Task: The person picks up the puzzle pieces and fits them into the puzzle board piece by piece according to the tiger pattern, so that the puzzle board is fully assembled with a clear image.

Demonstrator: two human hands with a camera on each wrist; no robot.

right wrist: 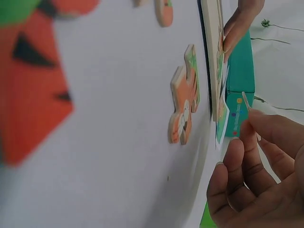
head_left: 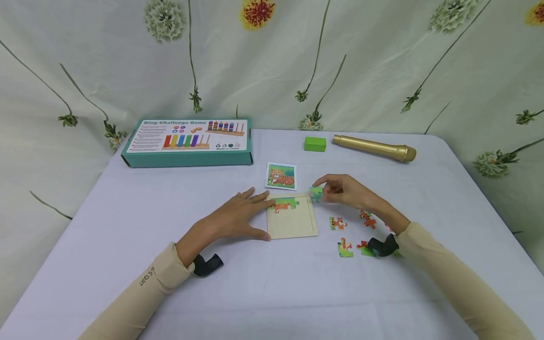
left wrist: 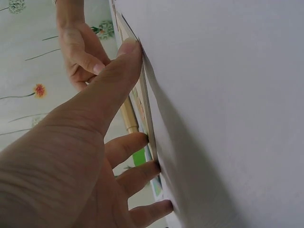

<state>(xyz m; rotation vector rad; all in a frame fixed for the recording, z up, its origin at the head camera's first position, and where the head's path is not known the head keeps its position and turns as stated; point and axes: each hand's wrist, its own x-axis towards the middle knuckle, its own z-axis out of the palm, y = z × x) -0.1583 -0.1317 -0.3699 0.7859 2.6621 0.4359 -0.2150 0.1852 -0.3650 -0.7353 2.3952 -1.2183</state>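
Observation:
My left hand (head_left: 238, 215) lies at the left side of the wooden puzzle board (head_left: 293, 226), fingers spread, thumb and fingertips touching its edge. In the left wrist view the left hand's (left wrist: 114, 156) thumb and fingers rest along the board's edge. Joined green and orange pieces (head_left: 284, 204) sit in the board's upper left. My right hand (head_left: 346, 190) pinches a green puzzle piece (head_left: 315, 194) just beyond the board's upper right corner. The right wrist view shows that piece edge-on between thumb and fingers of the right hand (right wrist: 266, 166). A picture card (head_left: 281, 176) lies above the board.
Loose pieces (head_left: 337, 224) lie right of the board, some partly hidden by the right wrist's black device (head_left: 383, 245). Farther back are a teal game box (head_left: 189, 159), a green block (head_left: 315, 144) and a gold microphone (head_left: 374, 148). A flowered cloth (head_left: 263, 71) hangs behind.

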